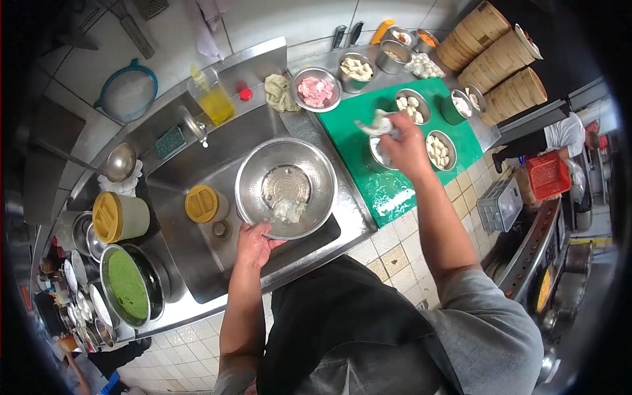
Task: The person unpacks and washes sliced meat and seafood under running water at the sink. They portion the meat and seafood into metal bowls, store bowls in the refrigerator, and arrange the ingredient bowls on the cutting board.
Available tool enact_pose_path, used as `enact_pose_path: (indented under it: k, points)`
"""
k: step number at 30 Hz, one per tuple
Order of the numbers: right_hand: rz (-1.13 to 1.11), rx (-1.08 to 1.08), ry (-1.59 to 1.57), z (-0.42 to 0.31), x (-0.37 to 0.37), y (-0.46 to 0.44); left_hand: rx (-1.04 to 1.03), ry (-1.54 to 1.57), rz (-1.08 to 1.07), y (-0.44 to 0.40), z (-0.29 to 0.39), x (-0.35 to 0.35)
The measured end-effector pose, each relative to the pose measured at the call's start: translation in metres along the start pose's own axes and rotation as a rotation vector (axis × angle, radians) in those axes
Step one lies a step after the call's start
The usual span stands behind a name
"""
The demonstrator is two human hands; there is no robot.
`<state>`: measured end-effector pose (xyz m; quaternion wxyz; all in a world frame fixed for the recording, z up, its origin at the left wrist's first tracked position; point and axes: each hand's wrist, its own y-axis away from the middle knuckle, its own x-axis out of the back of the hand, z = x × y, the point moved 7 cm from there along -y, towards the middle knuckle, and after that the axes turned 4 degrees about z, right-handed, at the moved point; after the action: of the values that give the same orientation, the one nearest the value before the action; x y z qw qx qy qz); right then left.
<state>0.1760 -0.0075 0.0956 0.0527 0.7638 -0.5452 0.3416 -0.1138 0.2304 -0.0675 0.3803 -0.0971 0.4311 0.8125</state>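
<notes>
My left hand (254, 246) grips the near rim of a perforated metal colander (247, 178), tilted over the sink. A small clump of pale, wet, translucent food (289, 210) lies at the near side of its bottom. My right hand (404, 146) is closed on a limp whitish piece of food (378, 122), whose kind I cannot make out. It is held above a metal container (376, 158) on the green cutting board (388, 203); my hand partly hides this container. Next to it are two metal bowls of pale round pieces, one farther back (413, 105), one to the right (439, 150).
The sink (178, 220) holds a yellow-lidded tub (203, 203). A bowl of pink meat (316, 91) and a folded cloth (280, 93) stand behind. Left is a pan of green paste (128, 285). Bamboo steamers (484, 39) are stacked at right. Another person (559, 138) is beyond.
</notes>
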Motion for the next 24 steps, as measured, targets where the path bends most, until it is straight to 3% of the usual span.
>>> enact_pose_path:
  k: [1, 3, 5, 7, 10, 13, 15, 17, 18, 20, 24]
  points:
    - [0.024, 0.029, 0.163, 0.005, 0.01, -0.002, -0.006, 0.003, 0.008, -0.001, 0.0, -0.002]
    - [-0.085, -0.115, 0.216, 0.021, 0.012, 0.002, 0.007, 0.01, -0.009, -0.001, 0.0, -0.006]
    - [-0.201, -0.069, 0.28, 0.016, 0.007, 0.004, -0.016, -0.013, 0.019, 0.001, 0.003, -0.008]
    - [-0.094, 0.145, 0.431, -0.012, 0.008, 0.003, -0.034, -0.039, 0.038, 0.005, 0.003, -0.012]
    - [-0.258, 0.017, 0.177, -0.043, -0.037, 0.019, -0.051, -0.06, 0.068, 0.004, 0.006, -0.02]
    - [-0.488, 0.258, 0.093, -0.066, -0.118, 0.063, -0.054, -0.088, 0.039, 0.005, 0.008, -0.032]
    - [-0.464, 0.559, 0.274, -0.071, -0.163, 0.102, -0.074, -0.079, 0.002, 0.001, 0.005, -0.028]
    - [-0.465, 0.695, 0.423, -0.086, -0.174, 0.13, -0.084, -0.07, -0.054, -0.001, 0.006, -0.028]
    - [-0.455, 0.681, 0.439, -0.089, -0.176, 0.131, -0.091, -0.06, -0.002, 0.001, 0.01, -0.023]
    - [-0.911, 0.496, 0.325, -0.079, -0.197, 0.143, -0.1, -0.05, 0.041, 0.002, 0.014, -0.009]
    - [-0.961, 0.4, 0.052, -0.069, -0.203, 0.149, 0.037, -0.006, 0.009, -0.003, -0.006, 0.018]
